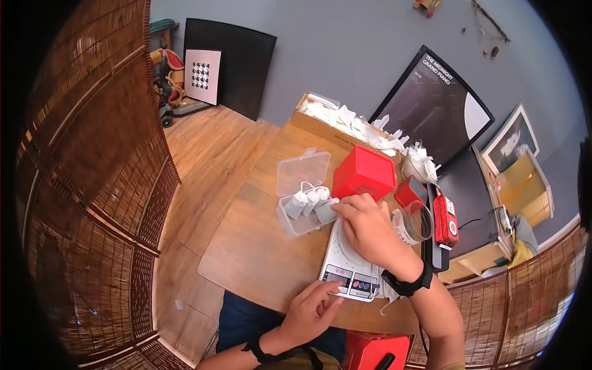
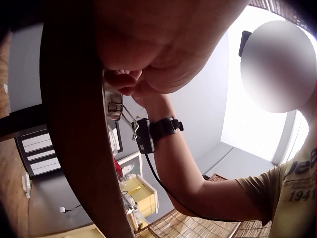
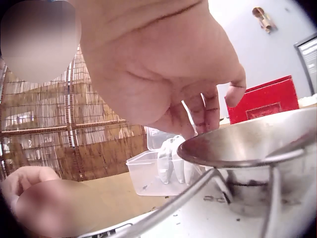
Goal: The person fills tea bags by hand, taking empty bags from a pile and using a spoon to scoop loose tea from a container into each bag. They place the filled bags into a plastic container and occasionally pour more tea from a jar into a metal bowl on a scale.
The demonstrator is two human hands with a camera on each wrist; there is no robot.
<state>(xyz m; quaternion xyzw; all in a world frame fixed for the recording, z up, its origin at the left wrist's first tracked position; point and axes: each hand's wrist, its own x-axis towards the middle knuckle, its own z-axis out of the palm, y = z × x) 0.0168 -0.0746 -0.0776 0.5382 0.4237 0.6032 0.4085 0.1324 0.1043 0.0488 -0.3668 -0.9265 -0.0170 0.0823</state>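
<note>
My right hand reaches over the white scale to the clear plastic box. Its thumb and fingertips pinch the top of a small white pouch at the box's right side. Other white pouches with string loops stand in the box, also visible as white pouches in the right wrist view. Below the right hand, a metal bowl with wire handles sits on the scale. My left hand rests by the scale's front corner, fingers loosely curled, holding nothing.
A red container stands behind the scale, with a clear round tub and red packet to the right. A cardboard box of white pieces lies along the back edge. The box's clear lid stands open.
</note>
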